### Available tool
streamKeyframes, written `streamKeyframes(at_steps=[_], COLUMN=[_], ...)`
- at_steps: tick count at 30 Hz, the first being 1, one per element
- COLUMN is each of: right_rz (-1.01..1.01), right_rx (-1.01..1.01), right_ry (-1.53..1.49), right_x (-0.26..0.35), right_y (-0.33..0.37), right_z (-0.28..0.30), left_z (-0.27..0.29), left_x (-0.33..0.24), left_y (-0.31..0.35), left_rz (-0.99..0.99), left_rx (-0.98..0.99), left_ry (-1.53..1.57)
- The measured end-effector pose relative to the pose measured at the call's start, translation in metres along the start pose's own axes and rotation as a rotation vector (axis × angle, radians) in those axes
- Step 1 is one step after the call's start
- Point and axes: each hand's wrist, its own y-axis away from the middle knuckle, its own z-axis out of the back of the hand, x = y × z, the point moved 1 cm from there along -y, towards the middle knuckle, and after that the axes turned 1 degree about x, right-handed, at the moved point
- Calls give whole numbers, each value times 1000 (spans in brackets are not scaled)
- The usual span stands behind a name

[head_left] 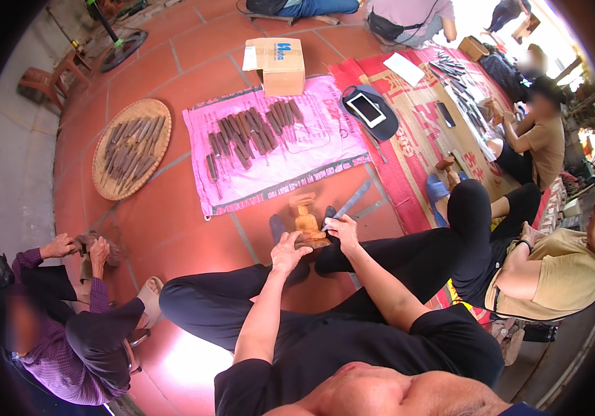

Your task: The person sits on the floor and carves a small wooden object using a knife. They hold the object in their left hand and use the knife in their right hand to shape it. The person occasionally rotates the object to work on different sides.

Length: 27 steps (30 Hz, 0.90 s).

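Note:
My left hand [287, 254] is closed, with its fingers on a short brown wooden piece [313, 242] at the foot of a stepped, yellowish wooden stand [306, 220]. The stand rises from the floor between my feet. My right hand [341, 230] grips one end of a long flat grey metal blade [353, 200] just right of the stand. The blade slants up and away to the right; I cannot tell whether it is a knife or a file.
Beyond my feet a pink sheet [204, 118] bears several dark wooden-handled tools, with a cardboard box [283, 64] behind it. A woven tray [96, 159] of similar tools lies left. Co-workers sit at both sides. A cap [389, 125] with a phone [367, 109] rests on a red mat.

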Motion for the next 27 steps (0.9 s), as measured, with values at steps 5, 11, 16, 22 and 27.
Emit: streamKeyframes(at_steps=[5,11,16,22,27], right_rz=[43,1,16,36,27], right_rx=[97,-28,24,-31,17], right_ry=[142,40,174,133,211], right_x=[-6,4,-2,-1,-1], right_y=[0,-3,-1,-8,0], right_z=[2,2,0,1,0], left_z=[-2,1,-3,-2,-6], left_x=[5,1,3,3,6], left_y=[-1,-1,-1,-2,-2], left_rz=[-9,-11,-16,-11,-34], left_rx=[-6,-8,-28,-14,-31], left_ry=[22,0,6,7,19])
